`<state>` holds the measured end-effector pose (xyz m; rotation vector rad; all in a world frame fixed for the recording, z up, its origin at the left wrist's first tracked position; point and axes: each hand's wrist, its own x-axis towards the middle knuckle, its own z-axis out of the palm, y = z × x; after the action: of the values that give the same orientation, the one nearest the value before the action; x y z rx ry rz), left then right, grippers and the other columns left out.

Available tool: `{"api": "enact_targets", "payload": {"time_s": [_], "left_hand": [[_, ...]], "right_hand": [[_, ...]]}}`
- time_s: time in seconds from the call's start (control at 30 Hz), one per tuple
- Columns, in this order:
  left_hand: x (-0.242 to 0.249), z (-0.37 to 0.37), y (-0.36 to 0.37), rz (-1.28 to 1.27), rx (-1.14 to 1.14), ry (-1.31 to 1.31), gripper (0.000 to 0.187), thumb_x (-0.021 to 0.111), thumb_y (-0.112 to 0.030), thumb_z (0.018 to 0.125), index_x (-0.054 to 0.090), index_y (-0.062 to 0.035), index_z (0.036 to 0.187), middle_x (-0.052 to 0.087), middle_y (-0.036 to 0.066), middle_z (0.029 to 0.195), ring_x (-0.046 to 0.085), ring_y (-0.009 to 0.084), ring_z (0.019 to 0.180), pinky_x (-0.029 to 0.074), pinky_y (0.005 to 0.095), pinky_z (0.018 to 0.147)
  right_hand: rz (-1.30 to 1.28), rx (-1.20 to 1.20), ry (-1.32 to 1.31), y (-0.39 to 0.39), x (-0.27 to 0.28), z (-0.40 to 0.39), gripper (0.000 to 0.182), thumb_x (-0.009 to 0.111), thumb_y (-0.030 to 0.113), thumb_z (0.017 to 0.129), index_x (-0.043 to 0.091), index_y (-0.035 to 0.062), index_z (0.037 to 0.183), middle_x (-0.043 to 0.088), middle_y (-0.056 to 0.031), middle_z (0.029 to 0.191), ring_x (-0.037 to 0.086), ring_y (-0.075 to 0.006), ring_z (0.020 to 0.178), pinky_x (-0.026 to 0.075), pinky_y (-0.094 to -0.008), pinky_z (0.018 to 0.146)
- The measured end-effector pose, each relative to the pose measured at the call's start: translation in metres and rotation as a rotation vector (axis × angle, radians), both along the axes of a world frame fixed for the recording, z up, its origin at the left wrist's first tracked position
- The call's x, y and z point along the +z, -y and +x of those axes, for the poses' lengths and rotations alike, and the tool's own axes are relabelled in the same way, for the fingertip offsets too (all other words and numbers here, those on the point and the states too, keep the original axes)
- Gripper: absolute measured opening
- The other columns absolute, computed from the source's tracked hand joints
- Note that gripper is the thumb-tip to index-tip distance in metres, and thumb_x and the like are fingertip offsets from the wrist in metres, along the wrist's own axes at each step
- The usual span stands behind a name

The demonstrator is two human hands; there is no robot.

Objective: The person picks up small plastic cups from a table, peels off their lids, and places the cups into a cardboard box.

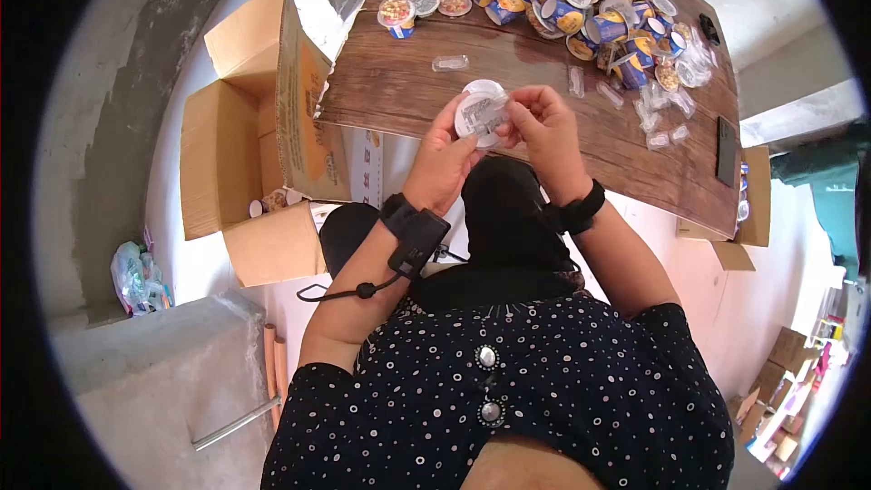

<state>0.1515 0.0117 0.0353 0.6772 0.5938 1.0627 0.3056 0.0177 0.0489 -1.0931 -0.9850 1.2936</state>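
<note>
Just over the table's near edge, my left hand [440, 163] grips a small snack cup by its sides. Its round white end, with grey print [476, 113], faces up toward me. My right hand [549, 127] is closed, thumb and fingers pinching a small clear plastic piece [497, 112] against that face. Whether this piece is loose or stuck on is hard to make out. Similar clear plastic pieces lie beyond the hands, one [450, 63] to the left and another [576, 82] to the right.
A big heap of blue and yellow snack cups [562, 16] covers the table's [390, 82] far side. More clear pieces [649, 113] and a dark phone [727, 151] lie at right. An open carton [207, 159] stands left, with a few cups inside; another box [755, 191] stands right.
</note>
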Motion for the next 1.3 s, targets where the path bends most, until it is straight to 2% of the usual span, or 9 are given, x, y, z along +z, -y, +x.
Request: {"api": "enact_targets", "payload": {"time_s": [0.17,0.5,0.7,0.8,0.9,0.97,1.07,1.17,1.3], "left_hand": [[0.001,0.006,0.003,0.033,0.063,-0.017,0.053,0.042,0.008,0.088,0.031,-0.0047,0.139,0.044,0.013,0.133,0.048,0.022,0.12,0.043,0.0372,0.1],[-0.005,0.004,0.002,0.03,0.147,-0.194,0.037,0.049,-0.002,0.092,0.043,-0.0034,0.129,0.053,0.009,0.121,0.055,0.0177,0.108,0.049,0.033,0.092],[-0.008,0.001,0.002,0.018,0.124,-0.202,0.034,0.049,-0.003,0.092,0.046,-0.0027,0.126,0.056,0.009,0.117,0.057,0.0177,0.105,0.051,0.0342,0.089],[-0.007,0.0,0.002,-0.007,0.103,-0.182,0.033,0.048,-0.003,0.093,0.047,-0.0027,0.125,0.056,0.01,0.116,0.057,0.0185,0.105,0.051,0.0346,0.089],[-0.007,0.001,0.002,-0.016,0.063,-0.168,0.033,0.048,-0.004,0.093,0.047,-0.002,0.125,0.056,0.011,0.116,0.058,0.0192,0.104,0.051,0.035,0.089],[-0.01,0.002,0.002,-0.025,0.034,-0.219,0.033,0.048,-0.004,0.093,0.046,-0.0009,0.125,0.056,0.011,0.116,0.058,0.0197,0.104,0.052,0.0358,0.089],[-0.014,0.003,0.006,-0.038,0.019,-0.194,0.033,0.048,-0.004,0.093,0.046,-0.0005,0.125,0.056,0.011,0.117,0.058,0.0201,0.105,0.052,0.0364,0.088],[-0.01,0.003,0.004,-0.074,0.005,-0.094,0.033,0.049,-0.005,0.092,0.046,-0.0004,0.125,0.056,0.012,0.116,0.058,0.0203,0.105,0.053,0.0365,0.087],[-0.007,0.008,0.004,-0.126,0.012,-0.04,0.034,0.049,-0.005,0.092,0.046,-0.0011,0.126,0.057,0.011,0.116,0.059,0.0197,0.104,0.054,0.0359,0.086]], "right_hand": [[0.136,-0.107,0.161,0.004,-0.017,-0.006,0.011,0.062,0.007,0.086,0.056,0.0002,0.091,0.058,-0.0017,0.077,0.053,-0.0059,0.062,0.045,-0.0216,0.055],[0.178,-0.088,0.323,0.008,-0.018,-0.007,0.011,0.066,0.007,0.082,0.058,0.0003,0.085,0.056,-0.0008,0.069,0.048,-0.0056,0.059,0.042,-0.0223,0.053],[0.382,-0.127,0.692,0.013,-0.01,-0.004,0.017,0.068,0.006,0.079,0.057,-0.0005,0.09,0.059,-0.0066,0.086,0.054,-0.0122,0.067,0.045,-0.0274,0.059],[0.26,-0.128,0.647,0.01,-0.015,-0.003,0.024,0.068,0.008,0.08,0.056,-0.0014,0.098,0.06,-0.009,0.096,0.057,-0.0154,0.074,0.046,-0.0285,0.064],[0.179,-0.039,0.397,0.007,-0.03,0.0,0.029,0.066,0.012,0.082,0.055,-0.0023,0.105,0.061,-0.0092,0.099,0.059,-0.0147,0.078,0.047,-0.0264,0.068],[-0.055,0.205,0.107,0.006,-0.037,0.006,0.034,0.064,0.015,0.085,0.053,-0.0031,0.112,0.06,-0.009,0.104,0.059,-0.0134,0.084,0.048,-0.0252,0.072],[-0.138,0.247,-0.006,0.014,-0.029,0.008,0.036,0.063,0.017,0.087,0.051,-0.0031,0.115,0.06,-0.0073,0.104,0.058,-0.0116,0.087,0.047,-0.0244,0.076],[-0.11,0.28,-0.171,0.02,-0.021,0.008,0.04,0.062,0.017,0.088,0.048,-0.002,0.12,0.059,-0.0067,0.106,0.056,-0.0121,0.093,0.046,-0.0254,0.082],[-0.015,0.301,-0.149,0.021,-0.023,0.008,0.049,0.062,0.019,0.088,0.042,0.0,0.128,0.054,-0.0089,0.118,0.051,-0.0144,0.107,0.042,-0.0281,0.091]]}}
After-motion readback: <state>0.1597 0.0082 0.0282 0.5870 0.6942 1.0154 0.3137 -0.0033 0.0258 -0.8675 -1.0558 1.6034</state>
